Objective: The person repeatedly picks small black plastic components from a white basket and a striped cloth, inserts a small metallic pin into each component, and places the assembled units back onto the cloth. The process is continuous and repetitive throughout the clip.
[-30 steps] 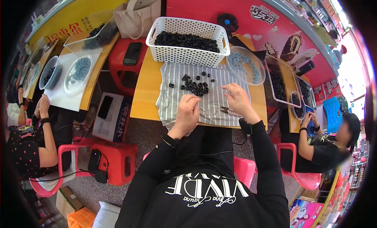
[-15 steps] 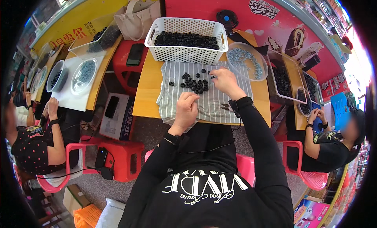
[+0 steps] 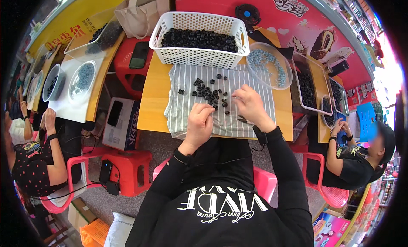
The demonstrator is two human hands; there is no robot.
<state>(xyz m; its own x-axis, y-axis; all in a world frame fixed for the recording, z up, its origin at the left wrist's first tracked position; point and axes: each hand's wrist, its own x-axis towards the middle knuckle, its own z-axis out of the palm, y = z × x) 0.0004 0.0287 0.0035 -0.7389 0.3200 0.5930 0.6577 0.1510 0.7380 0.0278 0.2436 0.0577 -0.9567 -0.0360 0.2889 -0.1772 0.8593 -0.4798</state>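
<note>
Small round black parts (image 3: 207, 94), some ring-shaped, lie scattered on a grey-and-white striped cloth (image 3: 180, 115). My left hand (image 3: 199, 122) is at the near edge of the pile with its fingers closed in a pinch. One black part sits right at its fingertips; whether it is gripped, I cannot tell. My right hand (image 3: 253, 105) is over the cloth to the right of the pile, thumb and fingers drawn together; what they hold, if anything, is hidden. A few black parts lie between the hands. Small dark-handled cutters (image 3: 242, 119) rest partly hidden beside my right wrist.
A white perforated basket (image 3: 195, 56) of black parts stands behind the cloth. To its right is a round clear tub (image 3: 284, 84) with small pale-blue pieces. A black fan (image 3: 247, 15) is at the back. Co-workers sit at tables on both sides. A phone (image 3: 139, 55) lies on a red stool.
My right hand has drawn back toward me and slightly right, away from the far side of the pile. Several parts now lie more spread out to the right. My left hand has shifted slightly nearer me.
</note>
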